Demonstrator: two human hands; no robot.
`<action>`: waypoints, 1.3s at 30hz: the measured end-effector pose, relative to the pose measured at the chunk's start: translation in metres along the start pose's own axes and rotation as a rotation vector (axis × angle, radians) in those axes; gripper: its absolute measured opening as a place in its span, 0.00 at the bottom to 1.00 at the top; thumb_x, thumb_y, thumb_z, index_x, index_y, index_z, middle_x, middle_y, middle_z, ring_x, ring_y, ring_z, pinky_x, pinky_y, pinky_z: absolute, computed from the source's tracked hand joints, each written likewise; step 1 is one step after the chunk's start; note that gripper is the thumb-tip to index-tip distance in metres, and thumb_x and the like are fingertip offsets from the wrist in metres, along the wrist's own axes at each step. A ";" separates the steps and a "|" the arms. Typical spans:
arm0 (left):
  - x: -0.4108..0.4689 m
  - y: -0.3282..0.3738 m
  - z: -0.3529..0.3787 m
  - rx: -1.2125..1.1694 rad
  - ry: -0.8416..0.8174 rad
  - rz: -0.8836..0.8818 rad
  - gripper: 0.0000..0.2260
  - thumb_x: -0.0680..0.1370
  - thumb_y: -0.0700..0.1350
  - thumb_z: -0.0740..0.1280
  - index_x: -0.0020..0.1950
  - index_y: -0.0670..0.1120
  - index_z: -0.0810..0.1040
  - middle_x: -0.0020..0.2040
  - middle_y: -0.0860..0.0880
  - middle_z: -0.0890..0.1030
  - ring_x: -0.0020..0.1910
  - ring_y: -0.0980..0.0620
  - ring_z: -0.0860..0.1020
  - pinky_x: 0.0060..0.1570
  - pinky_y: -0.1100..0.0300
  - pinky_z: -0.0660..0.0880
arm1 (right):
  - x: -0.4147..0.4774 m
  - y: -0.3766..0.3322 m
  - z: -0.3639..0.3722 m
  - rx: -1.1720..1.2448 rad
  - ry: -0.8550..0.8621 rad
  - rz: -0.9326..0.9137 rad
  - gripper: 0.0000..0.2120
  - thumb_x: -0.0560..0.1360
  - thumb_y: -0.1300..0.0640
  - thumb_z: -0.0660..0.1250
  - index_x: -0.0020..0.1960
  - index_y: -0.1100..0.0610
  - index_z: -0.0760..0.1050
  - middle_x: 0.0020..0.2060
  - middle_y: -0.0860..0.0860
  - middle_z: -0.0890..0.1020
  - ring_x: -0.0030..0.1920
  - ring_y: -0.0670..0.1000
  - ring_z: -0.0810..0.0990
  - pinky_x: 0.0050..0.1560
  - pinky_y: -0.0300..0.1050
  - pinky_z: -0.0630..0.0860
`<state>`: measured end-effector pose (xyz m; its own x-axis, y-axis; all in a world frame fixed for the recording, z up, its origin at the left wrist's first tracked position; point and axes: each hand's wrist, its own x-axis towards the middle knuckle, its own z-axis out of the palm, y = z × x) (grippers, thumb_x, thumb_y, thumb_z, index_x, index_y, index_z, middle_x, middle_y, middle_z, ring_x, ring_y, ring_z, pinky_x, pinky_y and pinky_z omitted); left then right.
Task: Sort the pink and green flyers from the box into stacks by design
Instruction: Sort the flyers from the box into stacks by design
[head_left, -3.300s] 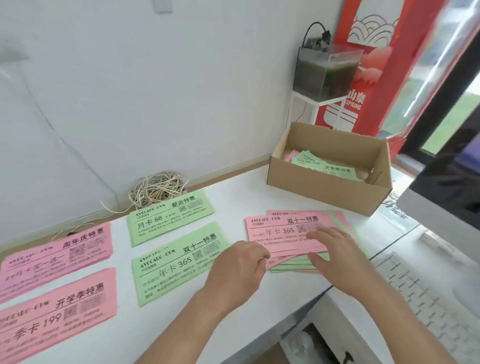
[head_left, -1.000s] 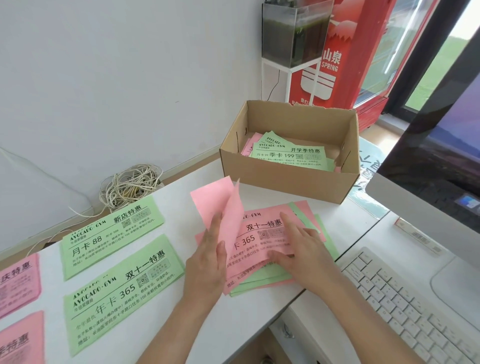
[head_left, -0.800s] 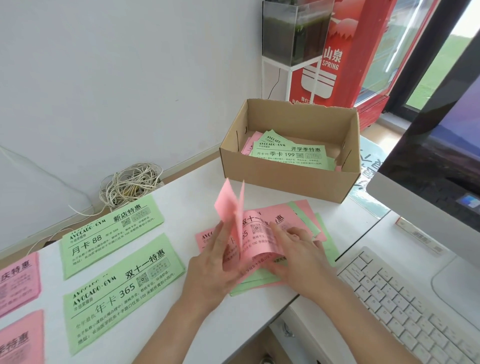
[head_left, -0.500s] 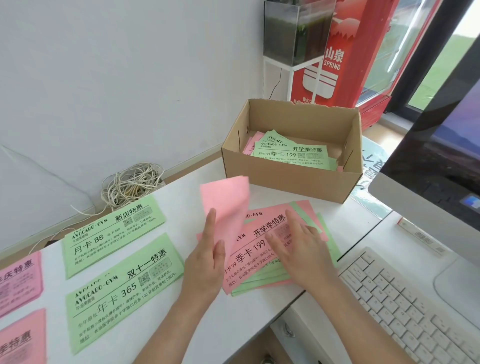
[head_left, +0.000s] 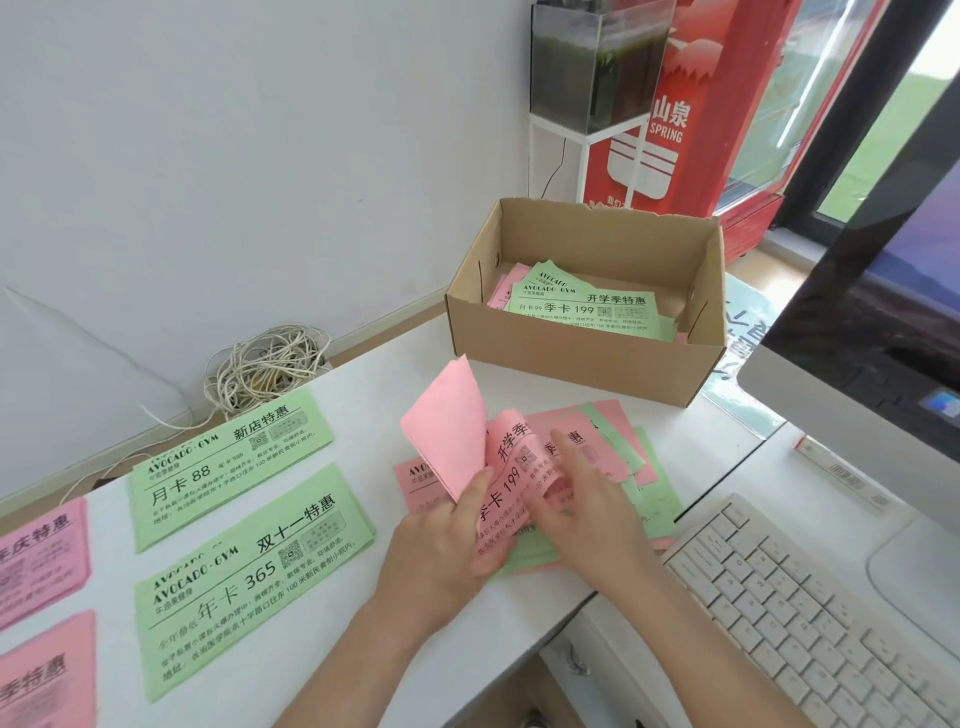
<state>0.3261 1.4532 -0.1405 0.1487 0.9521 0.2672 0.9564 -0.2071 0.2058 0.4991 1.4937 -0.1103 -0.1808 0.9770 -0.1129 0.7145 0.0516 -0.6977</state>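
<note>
A mixed pile of pink and green flyers (head_left: 618, 441) lies on the white desk in front of the cardboard box (head_left: 582, 364). My left hand (head_left: 441, 540) grips lifted pink flyers (head_left: 449, 421), bent up with their blank backs showing. My right hand (head_left: 587, 499) lies on the pile, fingers peeling up another pink flyer marked 199 (head_left: 511, 467). More green flyers (head_left: 582, 306) and pink ones lie in the box. Sorted flyers lie at left: a green 88 stack (head_left: 228, 457), a green 365 stack (head_left: 249, 566), and two pink stacks (head_left: 36, 556) (head_left: 47, 675).
A coil of white cable (head_left: 265, 364) sits by the wall behind the green stacks. A white keyboard (head_left: 810, 608) and a monitor (head_left: 872, 332) stand at the right on a lower surface. A small tank (head_left: 597, 62) on a white stand and a red cooler (head_left: 727, 104) are behind the box.
My left hand has taken up the pink 365 flyer and keeps it raised. A pink 199 flyer beneath now curls up under my right fingers. The camera has shifted right since the first frame.
</note>
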 end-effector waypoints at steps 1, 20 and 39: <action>0.000 0.000 0.000 0.009 0.003 0.015 0.28 0.72 0.63 0.58 0.66 0.49 0.75 0.32 0.52 0.78 0.28 0.51 0.78 0.24 0.62 0.70 | 0.001 0.000 -0.002 0.187 0.030 0.042 0.35 0.75 0.48 0.68 0.76 0.45 0.55 0.62 0.46 0.76 0.62 0.48 0.76 0.61 0.49 0.73; 0.000 0.001 0.001 0.064 -0.061 0.131 0.14 0.75 0.52 0.58 0.51 0.49 0.80 0.52 0.50 0.82 0.47 0.51 0.82 0.36 0.60 0.78 | 0.037 0.003 -0.044 0.490 -0.093 0.282 0.14 0.80 0.49 0.61 0.47 0.55 0.83 0.39 0.53 0.86 0.38 0.51 0.85 0.38 0.44 0.81; -0.058 -0.014 -0.106 -1.056 0.394 -0.877 0.09 0.73 0.35 0.70 0.47 0.48 0.82 0.44 0.54 0.85 0.46 0.54 0.83 0.49 0.58 0.77 | 0.004 -0.051 -0.033 0.436 -0.219 -0.173 0.24 0.73 0.73 0.64 0.38 0.43 0.78 0.38 0.44 0.85 0.43 0.43 0.83 0.41 0.37 0.74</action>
<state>0.2770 1.3770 -0.0588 -0.6285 0.7704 -0.1075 0.0428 0.1723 0.9841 0.4842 1.5019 -0.0525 -0.4425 0.8929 -0.0826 0.3223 0.0723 -0.9439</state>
